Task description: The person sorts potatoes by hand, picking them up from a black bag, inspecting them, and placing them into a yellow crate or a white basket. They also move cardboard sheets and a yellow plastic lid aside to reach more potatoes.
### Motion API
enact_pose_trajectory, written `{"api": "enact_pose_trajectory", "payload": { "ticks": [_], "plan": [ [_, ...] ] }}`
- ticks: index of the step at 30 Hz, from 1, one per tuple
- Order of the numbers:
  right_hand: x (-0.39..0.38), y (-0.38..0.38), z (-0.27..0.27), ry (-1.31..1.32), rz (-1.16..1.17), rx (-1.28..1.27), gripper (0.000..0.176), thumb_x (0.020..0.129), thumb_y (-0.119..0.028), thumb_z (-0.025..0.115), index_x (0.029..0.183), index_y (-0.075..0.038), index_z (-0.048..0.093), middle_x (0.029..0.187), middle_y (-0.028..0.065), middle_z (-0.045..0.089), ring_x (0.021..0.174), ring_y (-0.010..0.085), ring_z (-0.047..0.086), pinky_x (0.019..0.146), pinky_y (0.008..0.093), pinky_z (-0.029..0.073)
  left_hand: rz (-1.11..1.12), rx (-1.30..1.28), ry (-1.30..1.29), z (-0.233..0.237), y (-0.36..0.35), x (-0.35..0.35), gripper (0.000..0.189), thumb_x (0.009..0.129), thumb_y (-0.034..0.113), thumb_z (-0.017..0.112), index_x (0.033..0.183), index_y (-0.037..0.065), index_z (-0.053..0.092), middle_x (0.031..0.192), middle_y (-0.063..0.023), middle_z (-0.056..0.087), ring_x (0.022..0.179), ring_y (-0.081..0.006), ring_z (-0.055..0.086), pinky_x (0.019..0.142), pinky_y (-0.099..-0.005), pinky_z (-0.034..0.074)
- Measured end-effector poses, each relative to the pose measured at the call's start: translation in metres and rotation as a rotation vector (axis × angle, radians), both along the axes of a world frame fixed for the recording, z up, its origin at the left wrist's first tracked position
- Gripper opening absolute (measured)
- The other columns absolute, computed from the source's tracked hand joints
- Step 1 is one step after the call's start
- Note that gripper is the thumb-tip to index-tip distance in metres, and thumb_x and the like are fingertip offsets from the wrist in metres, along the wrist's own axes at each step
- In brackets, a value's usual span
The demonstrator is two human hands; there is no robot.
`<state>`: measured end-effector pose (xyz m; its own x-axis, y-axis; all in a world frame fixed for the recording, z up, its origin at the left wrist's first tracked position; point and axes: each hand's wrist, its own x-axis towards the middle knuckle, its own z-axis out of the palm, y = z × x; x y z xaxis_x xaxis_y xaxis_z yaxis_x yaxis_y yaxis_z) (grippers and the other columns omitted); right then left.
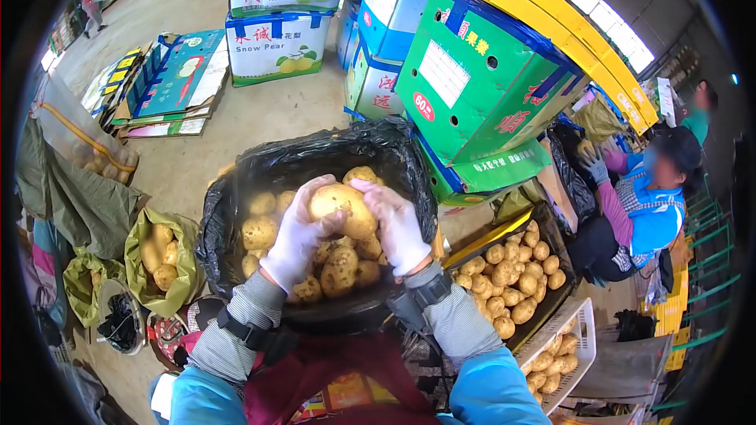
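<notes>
Both of my hands wear white gloves and hold one large potato [346, 208] between them. My left hand [298, 230] grips its left side, with fingers curled around it. On the other side, my right hand [395, 224] presses its fingers against the potato. Below them stands a box lined with a black plastic bag [315, 149], its rim folded outward. Several spotted, dirt-marked potatoes [340, 271] lie inside it, partly hidden by my hands.
Green sacks [167, 244] with potatoes stand at left. To the right are a dark bin of potatoes [516, 275] and a white crate [579, 346]. Stacked fruit cartons [465, 79] rise ahead under yellow crates [551, 8]. A co-worker [654, 205] sits at right; flattened cardboard [173, 79] lies left.
</notes>
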<state>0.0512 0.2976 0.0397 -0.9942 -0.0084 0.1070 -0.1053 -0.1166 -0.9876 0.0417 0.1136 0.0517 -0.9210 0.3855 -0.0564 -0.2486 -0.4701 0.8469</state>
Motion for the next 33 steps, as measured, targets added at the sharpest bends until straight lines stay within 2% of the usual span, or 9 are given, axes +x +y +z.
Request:
{"api": "enact_pose_trajectory", "payload": {
  "ticks": [3,5,9,12,23,24,29,30,33],
  "plan": [
    [-0.005,0.011,0.0,-0.245,0.025,-0.382,0.047,0.092,-0.014,0.067,0.135,-0.001,0.053,0.133,0.011,0.058,0.122,0.0197,0.054,0.107,0.0304,0.039,0.042,-0.151,0.179,0.0,0.004,0.0,0.054,0.091,0.024,0.07,0.136,0.005,0.046,0.125,-0.0069,0.055,0.115,-0.0161,0.054,0.101,-0.0314,0.044],
    [0.006,-0.002,0.017,-0.018,0.048,0.009,0.06,0.086,-0.012,0.073,0.14,-0.004,0.048,0.135,0.0099,0.055,0.124,0.0182,0.051,0.106,0.0307,0.04,0.17,-0.388,0.351,0.001,0.004,-0.001,0.048,0.095,0.03,0.065,0.132,0.003,0.05,0.121,-0.0082,0.059,0.114,-0.0171,0.055,0.102,-0.0326,0.043],
    [0.01,-0.012,0.007,-0.058,0.195,0.183,0.078,0.08,-0.01,0.079,0.147,-0.008,0.039,0.141,0.0105,0.048,0.126,0.0205,0.05,0.103,0.033,0.046,0.374,-0.684,0.431,-0.018,-0.005,-0.014,0.039,0.101,0.035,0.051,0.118,0.001,0.06,0.088,-0.0086,0.066,0.077,-0.0157,0.066,0.065,-0.0252,0.053],
    [0.009,-0.001,0.005,-0.358,0.373,-0.675,0.073,0.087,-0.012,0.072,0.148,-0.009,0.034,0.142,0.0118,0.047,0.122,0.0267,0.056,0.091,0.0405,0.057,0.288,-0.344,-0.063,-0.001,-0.008,-0.014,0.039,0.104,0.034,0.046,0.112,0.002,0.066,0.082,0.0,0.066,0.058,-0.0038,0.057,0.045,-0.0184,0.041],
    [0.008,0.003,-0.023,-0.46,0.308,-0.751,0.064,0.094,-0.019,0.064,0.148,-0.01,0.032,0.139,0.014,0.05,0.117,0.0284,0.06,0.076,0.0437,0.063,0.224,-0.548,0.356,-0.004,-0.007,-0.016,0.033,0.097,0.018,0.06,0.125,0.0,0.061,0.105,-0.0057,0.067,0.089,-0.0069,0.06,0.07,-0.0214,0.051],
    [0.009,0.004,-0.023,-0.48,0.31,-0.773,0.063,0.094,-0.02,0.064,0.148,-0.01,0.033,0.138,0.0136,0.051,0.117,0.0277,0.06,0.075,0.0432,0.063,0.175,-0.28,0.066,-0.004,-0.008,-0.015,0.03,0.099,0.021,0.056,0.117,-0.001,0.065,0.101,-0.0049,0.067,0.093,-0.0109,0.06,0.085,-0.0252,0.049],
    [0.009,-0.009,-0.005,-0.295,0.307,-0.647,0.06,0.091,-0.023,0.068,0.142,-0.004,0.042,0.132,0.0124,0.057,0.116,0.0229,0.06,0.097,0.0355,0.051,0.162,-0.43,0.207,0.027,-0.014,-0.002,0.033,0.099,0.027,0.056,0.116,0.0,0.064,0.103,-0.0037,0.067,0.092,-0.0099,0.061,0.077,-0.0235,0.05],
    [0.004,-0.012,-0.032,-0.236,0.204,-0.57,0.061,0.089,-0.023,0.071,0.14,-0.004,0.043,0.129,0.0124,0.058,0.115,0.0224,0.059,0.095,0.0346,0.052,0.215,-0.381,0.198,0.015,-0.007,-0.005,0.033,0.095,0.026,0.06,0.116,0.0,0.063,0.097,-0.0062,0.068,0.07,-0.0091,0.061,0.059,-0.0231,0.05],
    [0.015,-0.005,-0.002,-0.371,0.232,-0.735,0.061,0.087,-0.034,0.073,0.139,-0.019,0.045,0.121,0.0065,0.062,0.107,0.0248,0.063,0.077,0.0426,0.057,0.142,-0.365,0.131,-0.041,-0.027,-0.031,0.022,0.098,0.014,0.056,0.115,0.002,0.063,0.104,-0.0046,0.066,0.086,-0.0059,0.06,0.068,-0.0189,0.047]
  ]
}}
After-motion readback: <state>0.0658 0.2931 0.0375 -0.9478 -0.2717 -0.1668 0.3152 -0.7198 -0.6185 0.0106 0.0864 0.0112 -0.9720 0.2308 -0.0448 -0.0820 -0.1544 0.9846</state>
